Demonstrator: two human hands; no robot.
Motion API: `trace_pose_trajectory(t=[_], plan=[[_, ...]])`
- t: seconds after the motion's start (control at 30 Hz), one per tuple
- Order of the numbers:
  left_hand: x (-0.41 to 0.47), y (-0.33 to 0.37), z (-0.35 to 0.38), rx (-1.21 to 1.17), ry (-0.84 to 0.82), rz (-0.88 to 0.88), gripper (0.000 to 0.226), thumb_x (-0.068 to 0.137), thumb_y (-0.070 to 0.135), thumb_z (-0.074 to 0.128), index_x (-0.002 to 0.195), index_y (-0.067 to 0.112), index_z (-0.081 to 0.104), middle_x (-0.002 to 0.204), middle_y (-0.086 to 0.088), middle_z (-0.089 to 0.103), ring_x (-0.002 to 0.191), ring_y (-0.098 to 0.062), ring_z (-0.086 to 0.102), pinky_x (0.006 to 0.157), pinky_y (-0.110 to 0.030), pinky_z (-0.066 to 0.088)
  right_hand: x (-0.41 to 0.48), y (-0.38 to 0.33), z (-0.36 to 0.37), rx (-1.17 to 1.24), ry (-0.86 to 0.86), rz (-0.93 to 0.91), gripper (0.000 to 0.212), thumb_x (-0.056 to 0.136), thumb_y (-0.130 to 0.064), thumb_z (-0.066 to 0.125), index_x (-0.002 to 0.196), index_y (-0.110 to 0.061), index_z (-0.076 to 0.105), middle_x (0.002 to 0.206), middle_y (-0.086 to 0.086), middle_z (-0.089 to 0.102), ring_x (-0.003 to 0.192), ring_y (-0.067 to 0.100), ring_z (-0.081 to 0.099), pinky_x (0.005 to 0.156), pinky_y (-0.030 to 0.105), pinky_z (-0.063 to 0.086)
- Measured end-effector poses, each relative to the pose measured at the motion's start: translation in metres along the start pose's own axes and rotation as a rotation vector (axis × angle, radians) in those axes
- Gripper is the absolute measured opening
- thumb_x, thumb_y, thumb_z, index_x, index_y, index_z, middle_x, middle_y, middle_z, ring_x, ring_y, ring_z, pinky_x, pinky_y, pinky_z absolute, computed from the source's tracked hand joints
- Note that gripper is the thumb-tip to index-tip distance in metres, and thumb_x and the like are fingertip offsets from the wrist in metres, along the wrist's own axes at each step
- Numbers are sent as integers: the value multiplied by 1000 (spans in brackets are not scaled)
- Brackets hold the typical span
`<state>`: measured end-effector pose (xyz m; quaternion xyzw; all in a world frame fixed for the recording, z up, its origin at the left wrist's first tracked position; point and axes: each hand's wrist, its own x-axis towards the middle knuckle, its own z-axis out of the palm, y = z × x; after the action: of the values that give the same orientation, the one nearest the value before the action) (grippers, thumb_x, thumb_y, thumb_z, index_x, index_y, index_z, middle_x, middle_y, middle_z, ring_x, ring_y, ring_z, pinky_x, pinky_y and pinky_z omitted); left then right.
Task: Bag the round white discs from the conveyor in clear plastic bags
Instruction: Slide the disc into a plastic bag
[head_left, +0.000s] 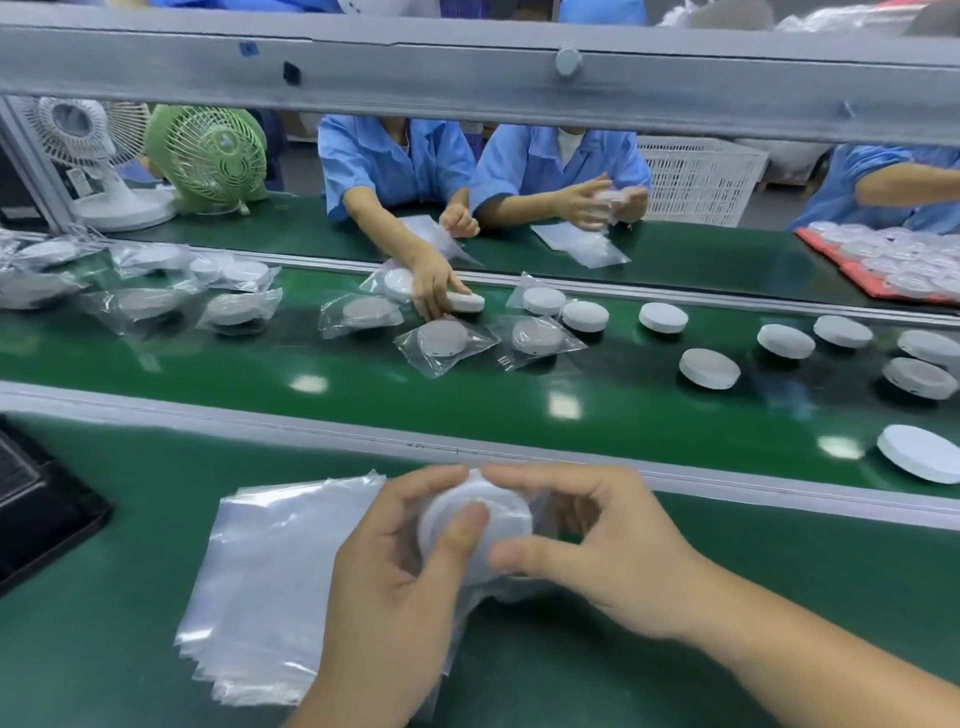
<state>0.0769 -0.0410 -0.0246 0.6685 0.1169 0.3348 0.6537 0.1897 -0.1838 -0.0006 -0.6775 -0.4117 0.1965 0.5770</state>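
Black tray (31, 519): far left edge of the near bench, only partly in view.
Clear bag stack (270, 582): flat on the green bench just left of the hands and fanned at its near corner. Plenty of bags are unused.
Left hand (395, 587): over the stack's right edge, grasping the held disc (511, 512), with fingers curled round its rim and the thumb pressed on its flat face.
Held disc: between both hands above the bench, tilted toward the camera. A thin film seems to lie around it, but blur hides how far into a bag it sits.
Right hand (618, 551): grasping the same disc's right side, forefinger over the top and thumb below. I cannot tell whether it also pinches a bag mouth.
Conveyor (363, 400): glossy green belt beyond the near rail, running across the view.
Bagged discs (447, 340): scattered over the belt's left and middle, each loose in its own clear bag.
Other worker's hand (436, 286): reaches in from the far side and touches a bare disc near the belt's middle.
Bare discs (709, 369): on the belt's right half, mostly apart from one another, with one close to the near rail at the right edge.
Done: by my reading, a good share is bagged and lying on the belt.
Left: the disc in hand seems mid-bagging. The bare ones on the right need bags, so the job looks well short of finished.
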Motion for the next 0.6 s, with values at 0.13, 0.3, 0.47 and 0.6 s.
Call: trace_pose_trajectory(t=[0.13, 0.3, 0.47, 0.6], plan=[[6, 0, -14, 302, -106, 156, 35, 87, 52, 61, 120, 42, 60, 123, 18, 65, 115, -5, 61, 84, -20, 53, 22, -1, -17, -179, 180, -2, 17, 77, -25, 89, 83, -40, 83, 87, -13, 77, 85, 2, 70, 77, 13, 51], [25, -19, -63, 1144, -427, 470, 33, 78, 69, 59, 105, 52, 66, 107, 36, 57, 107, -3, 45, 87, -32, 43, 99, 30, -96, -492, 597, 96, 19, 86, -18, 81, 83, -37, 79, 81, -23, 74, 80, -10, 66, 76, 9, 48], [31, -38, -54, 1218, -541, 629, 26, 78, 73, 51, 79, 58, 72, 89, 38, 64, 98, -6, 45, 82, -28, 29, 165, 84, -146, -963, 406, 325, 24, 101, -19, 58, 118, -24, 75, 121, 3, 74, 106, 27, 67, 89, 26, 50], [32, -45, -44, 1166, -461, 682, 18, 78, 62, 59, 78, 52, 74, 87, 35, 64, 93, -6, 46, 81, -29, 31, 165, 112, -156, -1231, 442, 374, 30, 97, -42, 41, 103, -29, 68, 104, 10, 71, 79, 27, 61, 66, 31, 48]])
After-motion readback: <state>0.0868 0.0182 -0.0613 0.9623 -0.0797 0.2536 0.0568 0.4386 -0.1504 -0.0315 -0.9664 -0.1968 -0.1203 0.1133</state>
